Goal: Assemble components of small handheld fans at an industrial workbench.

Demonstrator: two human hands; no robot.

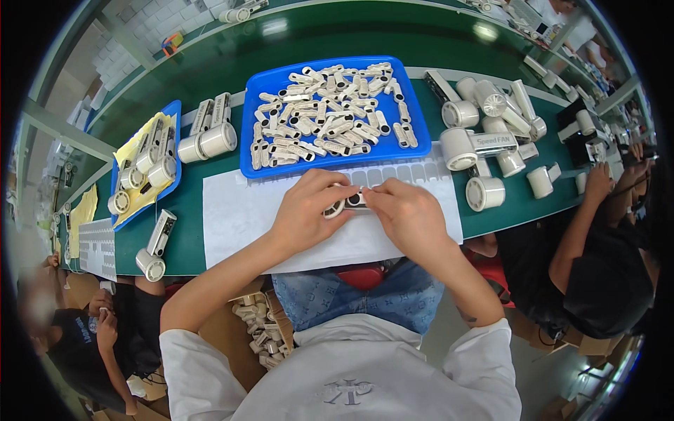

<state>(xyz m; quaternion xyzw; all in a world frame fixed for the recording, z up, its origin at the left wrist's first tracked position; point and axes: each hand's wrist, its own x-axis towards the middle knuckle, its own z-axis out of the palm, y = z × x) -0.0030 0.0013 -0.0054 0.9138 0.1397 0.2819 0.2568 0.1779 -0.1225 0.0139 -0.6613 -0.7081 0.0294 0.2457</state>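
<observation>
Between my two hands is a white handheld fan (356, 199), partly hidden by the fingers. Its round end shows under my left hand (306, 210), which is closed around it. My right hand (411, 216) pinches the handle beside a dark panel, thumb and fingers pressed together. Whether a smaller piece is under the right fingertips I cannot make out. Both hands are above a white sheet (239, 224) with rows of grey shapes at its far edge. Just beyond, a blue tray (337, 62) holds many small white pieces with black ends.
More white fans (484, 144) stand and lie on the green table at right. One fan (156, 245) lies at left, near a smaller blue tray (125, 223) of fans. A box of white parts (260, 330) is below the table edge. Co-workers sit on both sides.
</observation>
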